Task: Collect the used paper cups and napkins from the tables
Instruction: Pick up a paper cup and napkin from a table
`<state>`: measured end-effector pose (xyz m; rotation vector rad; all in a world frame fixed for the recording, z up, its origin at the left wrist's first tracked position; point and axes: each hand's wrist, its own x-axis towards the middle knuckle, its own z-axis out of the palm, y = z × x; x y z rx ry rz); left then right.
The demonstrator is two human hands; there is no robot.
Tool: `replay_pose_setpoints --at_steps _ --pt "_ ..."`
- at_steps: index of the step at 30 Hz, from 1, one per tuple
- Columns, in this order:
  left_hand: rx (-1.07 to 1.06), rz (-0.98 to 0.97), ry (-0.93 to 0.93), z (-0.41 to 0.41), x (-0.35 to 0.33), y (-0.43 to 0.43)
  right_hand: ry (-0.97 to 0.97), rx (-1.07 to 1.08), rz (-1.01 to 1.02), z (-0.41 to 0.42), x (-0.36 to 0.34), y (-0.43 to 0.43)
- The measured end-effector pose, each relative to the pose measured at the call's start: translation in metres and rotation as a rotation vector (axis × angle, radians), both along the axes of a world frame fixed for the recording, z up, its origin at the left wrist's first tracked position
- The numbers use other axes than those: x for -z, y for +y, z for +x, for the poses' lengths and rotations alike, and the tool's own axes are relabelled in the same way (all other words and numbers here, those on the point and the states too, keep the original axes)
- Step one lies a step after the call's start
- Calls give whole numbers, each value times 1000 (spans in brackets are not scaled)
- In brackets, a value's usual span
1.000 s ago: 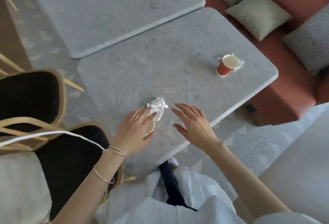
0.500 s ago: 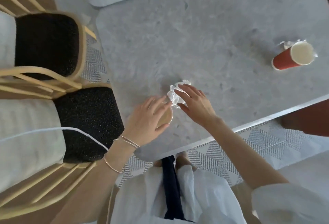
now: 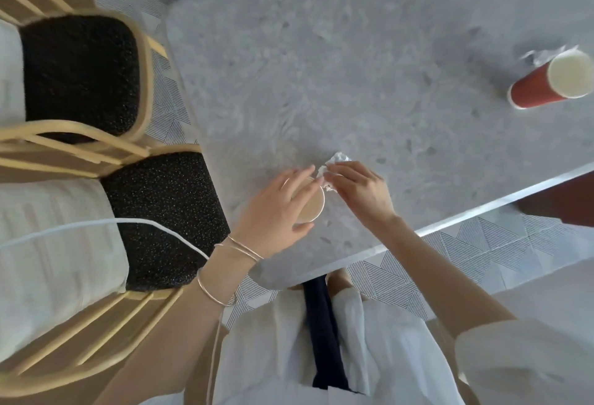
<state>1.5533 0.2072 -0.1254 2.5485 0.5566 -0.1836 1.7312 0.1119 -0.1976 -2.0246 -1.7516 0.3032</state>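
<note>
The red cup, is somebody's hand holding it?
No, the red cup sits alone on the table, while the left hand holds the nearer cup and the right hand pinches a napkin.

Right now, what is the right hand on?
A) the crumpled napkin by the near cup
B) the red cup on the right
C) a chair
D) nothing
A: the right hand pinches the crumpled napkin beside the near cup, which the left hand grips.
</note>
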Motion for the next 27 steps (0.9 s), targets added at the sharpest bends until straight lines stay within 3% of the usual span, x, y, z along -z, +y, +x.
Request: replay_pose_setpoints --at_steps 5,18,27 --pt "75 18 -38 17 -7 0 -15 73 -62 8 -19 -27" --pt "261 80 -171 110 -41 -51 -101 336 71 71 -87 -120" --pt "196 142 -199 189 -52 -138 -148 311 134 163 -104 -206"
